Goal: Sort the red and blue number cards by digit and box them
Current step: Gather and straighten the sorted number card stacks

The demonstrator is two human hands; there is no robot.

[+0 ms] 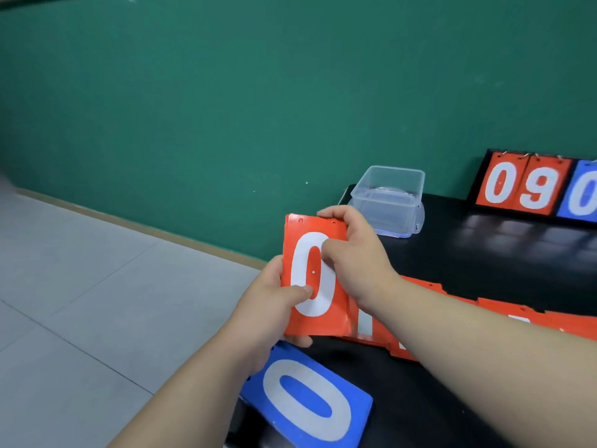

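I hold a stack of red number cards upright above the table's left end, its front card showing a white 0. My left hand grips the stack's lower left, thumb on the digit. My right hand grips the top right corner and right edge, thumb on the face. A blue 0 card lies flat on the table below my left forearm. More red cards lie in a row behind my right forearm, partly hidden. A clear plastic box stands at the table's far left.
A black scoreboard stand at the back right shows red 0, red 9 and a blue 0. The black table ends at its left edge near my hands; grey floor tiles and a green wall lie beyond.
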